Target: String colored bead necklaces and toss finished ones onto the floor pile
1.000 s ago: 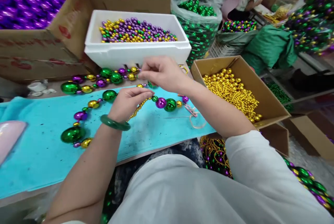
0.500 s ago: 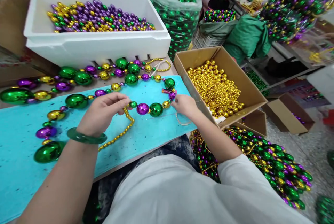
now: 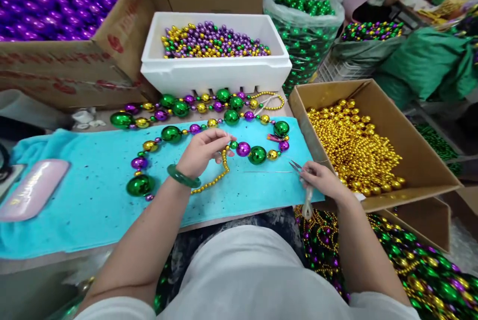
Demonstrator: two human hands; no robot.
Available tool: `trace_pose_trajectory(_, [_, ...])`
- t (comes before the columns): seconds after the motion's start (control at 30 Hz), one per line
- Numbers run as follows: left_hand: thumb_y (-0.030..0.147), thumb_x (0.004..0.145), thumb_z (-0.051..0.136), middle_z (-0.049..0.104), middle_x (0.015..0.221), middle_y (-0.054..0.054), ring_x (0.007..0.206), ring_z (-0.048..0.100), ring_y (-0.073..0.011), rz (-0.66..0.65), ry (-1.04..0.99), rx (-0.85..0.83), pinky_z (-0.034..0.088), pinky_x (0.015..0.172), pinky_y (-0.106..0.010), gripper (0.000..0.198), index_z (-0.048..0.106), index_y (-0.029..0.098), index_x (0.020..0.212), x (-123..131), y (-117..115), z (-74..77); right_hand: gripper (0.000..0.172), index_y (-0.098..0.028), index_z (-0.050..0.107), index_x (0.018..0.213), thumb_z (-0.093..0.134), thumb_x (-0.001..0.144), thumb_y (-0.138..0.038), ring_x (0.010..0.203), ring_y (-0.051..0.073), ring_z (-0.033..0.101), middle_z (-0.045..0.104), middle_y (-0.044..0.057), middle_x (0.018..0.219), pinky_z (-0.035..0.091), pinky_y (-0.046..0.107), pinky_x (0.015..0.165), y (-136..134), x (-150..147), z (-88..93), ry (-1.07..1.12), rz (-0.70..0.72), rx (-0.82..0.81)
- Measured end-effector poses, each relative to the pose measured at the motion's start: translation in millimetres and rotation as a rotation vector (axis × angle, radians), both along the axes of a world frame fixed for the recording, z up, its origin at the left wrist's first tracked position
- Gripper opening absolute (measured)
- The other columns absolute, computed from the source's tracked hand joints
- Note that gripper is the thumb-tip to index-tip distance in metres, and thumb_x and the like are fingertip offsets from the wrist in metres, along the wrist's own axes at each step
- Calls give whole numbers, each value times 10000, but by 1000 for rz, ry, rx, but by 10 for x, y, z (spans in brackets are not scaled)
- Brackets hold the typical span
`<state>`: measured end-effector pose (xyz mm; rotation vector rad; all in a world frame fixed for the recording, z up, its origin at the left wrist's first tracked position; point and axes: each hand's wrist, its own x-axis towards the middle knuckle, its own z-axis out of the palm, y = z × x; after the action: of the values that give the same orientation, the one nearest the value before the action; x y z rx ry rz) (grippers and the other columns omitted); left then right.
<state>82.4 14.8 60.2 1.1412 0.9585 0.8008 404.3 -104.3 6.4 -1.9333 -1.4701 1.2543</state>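
Note:
My left hand (image 3: 203, 153), with a green bangle (image 3: 182, 176) on its wrist, pinches the end of a bead necklace (image 3: 257, 155) of green, purple and gold beads, by a small green bead. A thin gold bead strand (image 3: 212, 183) hangs from these fingers onto the turquoise cloth (image 3: 239, 200). At the right my right hand (image 3: 317, 178) is closed on small scissors (image 3: 306, 205); their pointed metal blades reach left, apart from the necklace. The necklace curves round on the cloth, and a small printed tag (image 3: 275, 138) lies at its right bend. A thin needle-like line (image 3: 267, 171) lies between the hands.
Behind the cloth lies another bead necklace (image 3: 180, 108) before a white foam box (image 3: 216, 68) of mixed beads. A carton (image 3: 414, 199) of gold beads stands right, a carton (image 3: 112, 56) of purple beads left. A pink case (image 3: 33, 190) rests on the cloth.
My right hand has left the necklace's right bend, moved toward me and now holds scissors. My left hand keeps its pinch on the necklace. The view has swung left.

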Motion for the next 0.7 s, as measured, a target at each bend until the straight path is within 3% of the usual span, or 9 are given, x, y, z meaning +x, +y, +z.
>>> trace_pose_trajectory(0.07, [392, 701, 739, 689, 989, -82, 605, 672, -142, -24, -11, -3, 373, 369, -170, 299, 576, 162, 801, 0, -16, 8, 232, -201, 463, 882, 566, 812, -396, 555, 114, 534, 609, -4, 719, 409, 236, 510, -72, -37, 143, 214, 4, -15])
trace_pose_trajectory(0.2, [402, 702, 728, 708, 953, -83, 530, 654, -130, -152, -1, -29, 330, 322, -167, 306, 559, 162, 790, 18, -48, 78, 353, -200, 528, 1135, 589, 831, -371, 656, 129, 566, 626, 10, 740, 432, 246, 577, -23, -368, 535, 362, 123, 190])
trace_pose_trajectory(0.33, [406, 734, 699, 716, 936, -83, 505, 643, -117, -279, 21, -28, 307, 311, -159, 295, 547, 163, 804, 32, -79, 147, 309, -176, 696, 1017, 577, 841, -400, 782, 162, 605, 674, 62, 836, 469, 293, 702, 253, -733, 809, 338, 254, 327])
trace_pose_trajectory(0.5, [428, 779, 654, 720, 878, -76, 482, 623, -99, -308, 59, 42, 329, 321, -149, 294, 541, 161, 826, 10, -113, 165, 323, -169, 746, 976, 595, 823, -410, 683, 142, 556, 673, 44, 744, 422, 264, 591, 590, -933, 872, 205, 369, 313])
trace_pose_trajectory(0.7, [409, 782, 650, 651, 727, -6, 467, 612, -97, -252, 74, 66, 301, 310, -159, 258, 560, 172, 826, 11, -145, 144, 327, -124, 760, 898, 597, 804, -391, 597, 113, 475, 621, 35, 661, 358, 249, 530, 731, -1075, 855, 199, 421, 228])
